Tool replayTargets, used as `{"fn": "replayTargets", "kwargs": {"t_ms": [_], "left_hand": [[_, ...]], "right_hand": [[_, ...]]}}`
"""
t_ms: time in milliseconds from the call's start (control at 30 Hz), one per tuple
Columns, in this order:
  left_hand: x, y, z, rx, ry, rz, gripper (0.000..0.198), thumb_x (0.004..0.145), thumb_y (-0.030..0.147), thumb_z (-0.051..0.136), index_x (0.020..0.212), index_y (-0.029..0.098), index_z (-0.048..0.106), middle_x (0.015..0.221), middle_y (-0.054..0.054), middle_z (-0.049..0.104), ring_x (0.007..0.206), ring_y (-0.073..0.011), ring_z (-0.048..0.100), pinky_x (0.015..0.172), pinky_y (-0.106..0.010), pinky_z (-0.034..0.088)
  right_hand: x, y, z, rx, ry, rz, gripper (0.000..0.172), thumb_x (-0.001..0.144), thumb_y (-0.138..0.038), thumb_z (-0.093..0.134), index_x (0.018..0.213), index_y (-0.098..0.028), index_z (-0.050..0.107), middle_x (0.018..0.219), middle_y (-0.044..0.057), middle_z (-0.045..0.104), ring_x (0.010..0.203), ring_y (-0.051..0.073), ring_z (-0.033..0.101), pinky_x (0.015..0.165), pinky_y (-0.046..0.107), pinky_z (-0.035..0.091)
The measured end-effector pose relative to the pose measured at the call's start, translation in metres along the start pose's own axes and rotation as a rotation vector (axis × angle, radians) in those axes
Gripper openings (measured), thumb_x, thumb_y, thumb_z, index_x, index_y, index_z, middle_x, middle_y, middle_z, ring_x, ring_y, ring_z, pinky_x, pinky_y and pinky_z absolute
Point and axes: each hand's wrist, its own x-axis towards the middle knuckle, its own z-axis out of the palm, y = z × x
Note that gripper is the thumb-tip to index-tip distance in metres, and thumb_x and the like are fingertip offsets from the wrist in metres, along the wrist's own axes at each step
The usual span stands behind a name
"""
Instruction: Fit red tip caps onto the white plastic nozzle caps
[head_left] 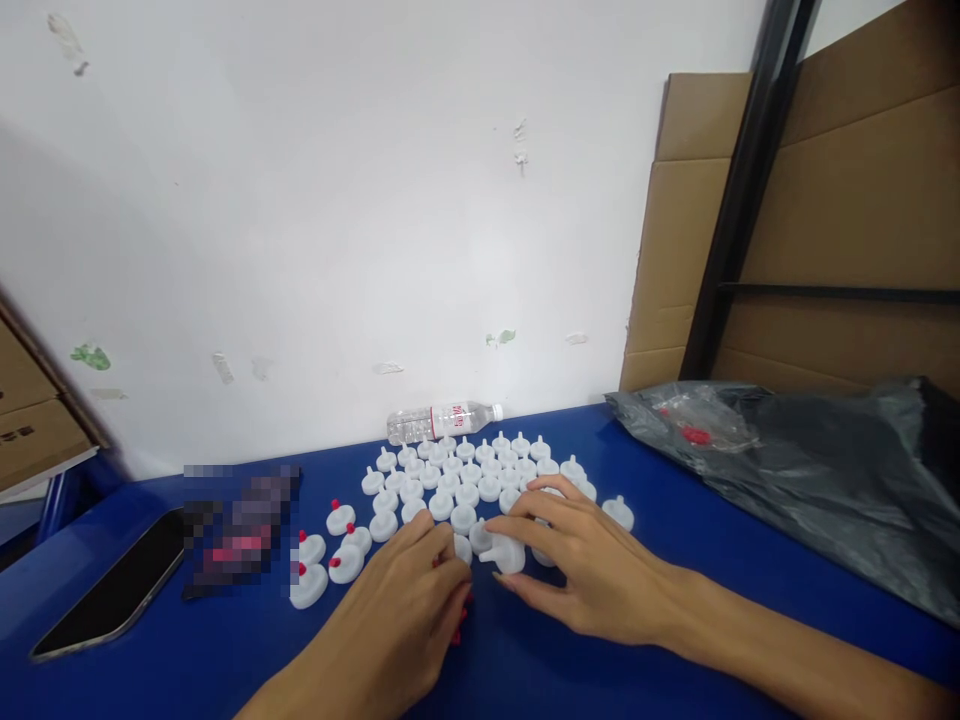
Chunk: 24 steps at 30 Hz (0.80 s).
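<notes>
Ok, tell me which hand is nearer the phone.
Left. The left hand is right of the phone, past the red-tipped caps; the right hand, holding a white cap, is farther right.

Bright, even light fell from above; soft shadows lay just under the fingers (525,520). Left of them a patch (240,525) was pixelated; frame edges bowed.

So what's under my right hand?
A white cap sits between thumb and fingers of the right hand; more caps peek out around it on the blue table. Whatever lies beneath the palm is covered.
</notes>
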Motion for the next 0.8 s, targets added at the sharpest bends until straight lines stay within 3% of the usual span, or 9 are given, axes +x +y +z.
{"fn": "replayTargets", "kwargs": {"t_ms": [333, 800], "left_hand": [[0.002, -0.007, 0.010, 0.120, -0.006, 0.056, 0.024, 0.095, 0.005, 0.055, 0.081, 0.019, 0.067, 0.083, -0.004, 0.062, 0.083, -0.0229, 0.057, 0.081, -0.039, 0.048], [0.003, -0.001, 0.005, -0.006, -0.008, 0.006, 0.018, 0.093, 0.004, 0.055, 0.093, 0.019, 0.064, 0.092, -0.004, 0.063, 0.087, -0.0226, 0.059, 0.080, -0.038, 0.049]], "right_hand": [[-0.001, -0.002, -0.001, -0.012, -0.013, -0.001, 0.033, 0.097, -0.030, 0.064, 0.128, -0.019, 0.061, 0.101, 0.006, 0.066, 0.094, 0.021, 0.063, 0.102, 0.043, 0.043], [-0.002, -0.002, -0.001, -0.008, -0.029, 0.006, 0.032, 0.097, -0.030, 0.063, 0.127, -0.019, 0.062, 0.100, 0.006, 0.066, 0.095, 0.022, 0.063, 0.101, 0.044, 0.043]]}}
